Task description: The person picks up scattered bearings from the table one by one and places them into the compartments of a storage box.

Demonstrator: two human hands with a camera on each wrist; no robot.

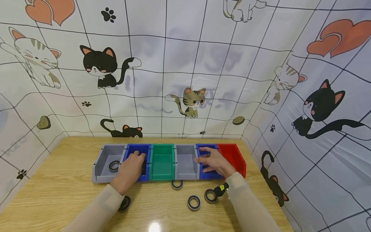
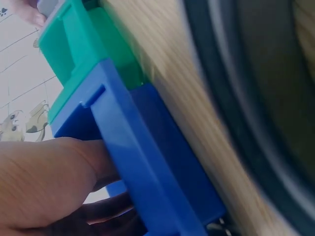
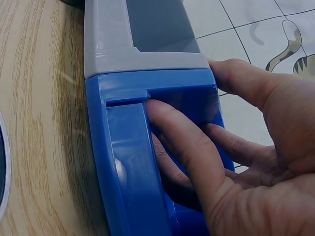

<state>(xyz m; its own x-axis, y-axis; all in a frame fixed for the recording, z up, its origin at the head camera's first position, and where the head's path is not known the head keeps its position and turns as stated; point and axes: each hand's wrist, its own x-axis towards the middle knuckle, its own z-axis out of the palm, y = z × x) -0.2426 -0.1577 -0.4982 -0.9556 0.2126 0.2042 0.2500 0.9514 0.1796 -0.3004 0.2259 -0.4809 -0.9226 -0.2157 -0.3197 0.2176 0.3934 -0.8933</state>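
Note:
My left hand (image 1: 131, 169) reaches down into the left blue bin (image 1: 146, 146). In the left wrist view, its thumb (image 2: 101, 160) goes in behind the bin's front wall and the fingertips are hidden; I cannot tell whether they hold anything. My right hand (image 1: 215, 161) is over the right blue bin (image 1: 210, 175) with its fingers spread. The right wrist view shows the right thumb (image 3: 182, 132) just inside the front wall, one finger at the edge beside the grey bin (image 3: 142, 61), and nothing gripped. A ring bearing (image 1: 114, 161) lies in the left grey bin (image 1: 98, 170).
A green bin (image 1: 162, 161), the right grey bin (image 1: 186, 175) and a red bin (image 1: 236, 158) complete the row. In front, on the wooden table (image 1: 162, 216), lie several bearings (image 1: 194, 203). A cat-patterned sheet (image 1: 162, 80) stands behind and at the sides.

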